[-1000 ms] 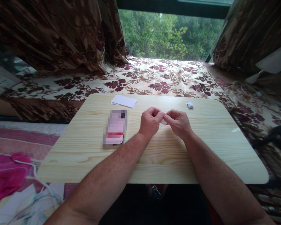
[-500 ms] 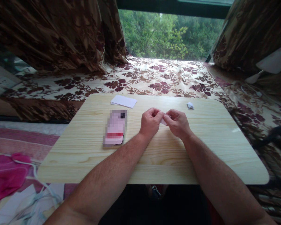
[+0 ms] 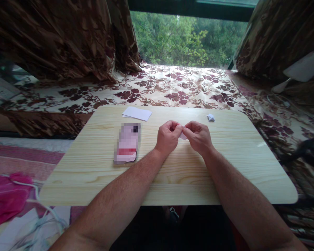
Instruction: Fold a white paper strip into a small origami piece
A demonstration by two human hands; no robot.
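Window frame (image 3: 172,7), dark, is seen at the back, with green trees (image 3: 178,42) shown beyond it and patterned curtains (image 3: 75,38) hung at both sides. Below, a ledge is covered by floral cloth (image 3: 178,87). Pale wood-grain table (image 3: 240,160) is set before it.

Small white paper piece (image 3: 182,137) is held over the middle of the table, between both hands. It is pinched by the left hand (image 3: 167,136) on one side and by the right hand (image 3: 199,136) on the other; both grips are closed on it, fingertips brought close together. Most of it is covered by the fingers, so folds cannot be made out; a lower corner is exposed. Whether the tabletop is touched by the hands cannot be told.

Phone (image 3: 127,144), partly masked by pixel blocks, is laid near the left forearm (image 3: 131,183). White paper stack (image 3: 136,113), slightly fanned, is placed beyond the phone, by the far edge. Folded paper shape (image 3: 211,118) is set beyond the right hand, apart from it. Near part of the table is blocked from view by both forearms.

Lower left: pink cloth (image 3: 9,198), white cable (image 3: 36,191) and loose papers (image 3: 15,228) are bunched together. White lamp (image 3: 303,68) is seen far right.
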